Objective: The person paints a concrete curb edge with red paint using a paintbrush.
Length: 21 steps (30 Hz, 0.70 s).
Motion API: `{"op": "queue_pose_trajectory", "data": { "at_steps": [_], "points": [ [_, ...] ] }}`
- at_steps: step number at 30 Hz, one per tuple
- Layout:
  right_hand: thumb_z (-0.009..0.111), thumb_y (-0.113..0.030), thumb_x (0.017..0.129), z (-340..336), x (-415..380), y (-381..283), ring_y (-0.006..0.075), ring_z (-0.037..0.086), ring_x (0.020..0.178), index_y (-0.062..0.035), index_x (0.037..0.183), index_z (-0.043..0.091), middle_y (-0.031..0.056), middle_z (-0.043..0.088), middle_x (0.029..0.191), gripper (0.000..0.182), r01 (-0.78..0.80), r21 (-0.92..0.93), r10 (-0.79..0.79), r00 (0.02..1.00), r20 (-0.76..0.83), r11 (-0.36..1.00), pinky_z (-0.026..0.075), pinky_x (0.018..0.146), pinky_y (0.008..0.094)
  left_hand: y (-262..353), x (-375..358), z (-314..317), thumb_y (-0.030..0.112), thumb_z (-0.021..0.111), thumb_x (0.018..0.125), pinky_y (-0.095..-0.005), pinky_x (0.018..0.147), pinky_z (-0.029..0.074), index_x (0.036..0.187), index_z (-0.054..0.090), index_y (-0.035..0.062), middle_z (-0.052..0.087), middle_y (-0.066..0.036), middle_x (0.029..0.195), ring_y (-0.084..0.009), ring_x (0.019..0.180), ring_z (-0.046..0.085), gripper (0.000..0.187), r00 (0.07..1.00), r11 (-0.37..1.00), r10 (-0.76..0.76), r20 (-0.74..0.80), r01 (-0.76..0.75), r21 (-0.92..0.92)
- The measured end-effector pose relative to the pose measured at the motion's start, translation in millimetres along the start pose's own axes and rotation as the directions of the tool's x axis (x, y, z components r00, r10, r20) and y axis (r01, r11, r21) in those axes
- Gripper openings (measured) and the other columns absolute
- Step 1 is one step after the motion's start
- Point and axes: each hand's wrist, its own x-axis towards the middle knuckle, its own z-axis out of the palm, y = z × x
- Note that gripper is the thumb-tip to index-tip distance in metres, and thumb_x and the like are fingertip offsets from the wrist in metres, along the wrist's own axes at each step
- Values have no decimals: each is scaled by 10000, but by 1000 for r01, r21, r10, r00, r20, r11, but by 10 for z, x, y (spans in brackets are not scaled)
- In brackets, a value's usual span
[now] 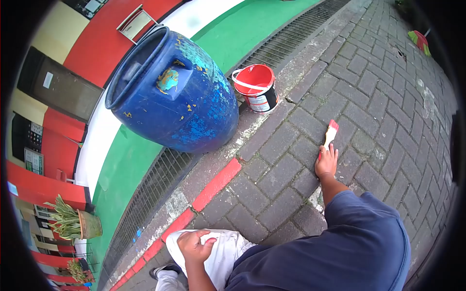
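Observation:
My right hand [327, 161] is wrapped round the handle of a paintbrush [331, 132] with red paint on its bristles, held out over the grey paving. My left hand [195, 246] rests near the knee of my white trousers [221, 252], its thumb apart from the curled fingers; nothing shows in it, and red paint marks the thumb. A small bucket [262, 103] with a red inside and a white handle stands on the kerb beside a large blue barrel [194, 106]. Fresh-looking red paint [217, 183] covers a stretch of kerb.
A metal drain grating [160, 179] runs behind the kerb, with a green painted floor [126, 165] beyond it. A potted plant [90, 225] stands at the lower left. Herringbone paving [374, 97] lies on the right, with a red and green object [418, 42] at its far edge.

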Motion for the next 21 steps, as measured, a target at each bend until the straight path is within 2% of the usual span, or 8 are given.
{"op": "queue_pose_trajectory", "data": {
  "at_steps": [3,7,9,10,16,18,19,21],
  "points": [
    [587,-97,856,-12,-13,50,335,417,1402,-140,1208,576,143,645,1143,355,6,-5,-6,1000,6,1000,253,1194,510,-77,63,-485,437,822,747,-302,480,291,904,729,62,328,11,516,-126,466,365,417,972,986,-156,-174,165,37],
    [579,-140,885,-256,369,390,320,414,1408,-144,1203,594,160,646,1129,318,38,143,-69,973,219,989,246,1191,523,-132,372,-1207,158,792,763,-271,524,357,1073,682,4,542,-30,693,-113,506,384,363,954,961,-86,-286,155,227],
    [578,-123,881,-153,480,742,311,379,1433,-138,1227,577,150,646,1146,347,214,-101,-219,975,-47,972,218,1197,553,-168,449,-1449,121,752,796,-255,577,393,1118,658,-21,602,-46,794,-105,553,421,364,957,943,-113,-268,188,276],
    [567,-124,894,-97,517,763,309,361,1443,-137,1238,566,139,643,1166,344,135,-79,-139,989,-50,988,207,1199,564,-163,528,-1506,110,737,810,-249,600,403,1130,651,-28,620,-51,830,-101,577,437,358,961,935,-123,-248,196,297],
    [522,-190,966,-63,568,724,280,357,1450,-171,1255,554,81,637,1251,291,27,-114,-23,999,37,993,227,1199,548,-374,825,-757,83,721,856,-248,652,454,1107,675,-29,698,-78,938,-93,661,521,278,950,944,-260,-172,287,160],
    [532,-198,965,-81,596,718,268,370,1443,-178,1246,566,65,654,1236,284,30,-136,-24,999,48,990,249,1190,543,-80,1033,-136,45,731,829,-262,627,464,1053,699,-14,706,-82,888,-96,650,547,234,965,959,-260,-32,262,111],
    [534,-196,963,-86,593,743,267,371,1443,-180,1244,567,61,658,1229,284,30,-143,-25,999,39,989,251,1189,542,134,1203,107,44,766,785,-274,602,462,1000,723,21,688,-81,785,-120,617,568,220,979,984,-167,116,157,89],
    [540,-193,959,-51,593,730,265,374,1441,-184,1241,569,53,666,1213,284,37,-142,-34,999,24,989,254,1186,542,418,1596,289,190,847,715,-318,651,469,977,742,88,632,-52,690,-209,640,617,301,851,969,49,523,-167,180]
  ]
}}
